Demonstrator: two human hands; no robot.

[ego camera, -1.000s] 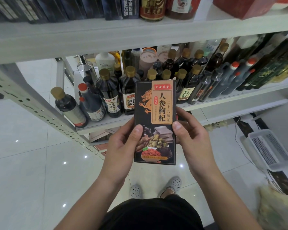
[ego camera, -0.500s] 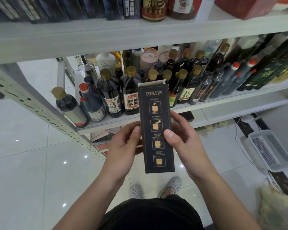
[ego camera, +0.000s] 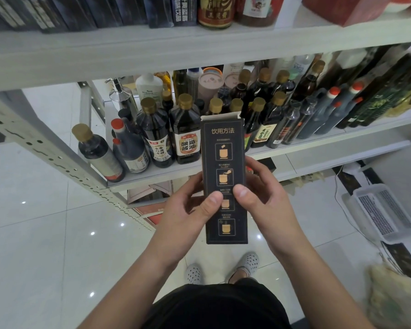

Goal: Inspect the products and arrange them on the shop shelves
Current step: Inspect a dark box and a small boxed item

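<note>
I hold a tall black tea box (ego camera: 224,162) upright in front of the lower shelf, its narrow side panel with gold cup pictures facing me. My left hand (ego camera: 188,210) grips its left edge, thumb pressed on the panel. My right hand (ego camera: 261,198) grips the right edge, thumb on the panel beside the left thumb. The box's top flap stands slightly raised.
The lower white shelf (ego camera: 152,176) carries several dark soy sauce and vinegar bottles (ego camera: 185,131). The upper shelf (ego camera: 199,46) holds dark boxes and jars. A white plastic basket (ego camera: 384,212) lies on the tiled floor at right, and a perforated upright (ego camera: 57,162) slants at left.
The box turned from its wide printed front to its narrow side panel. Both thumbs shifted onto that panel, closer together, and the box now sits a little lower.
</note>
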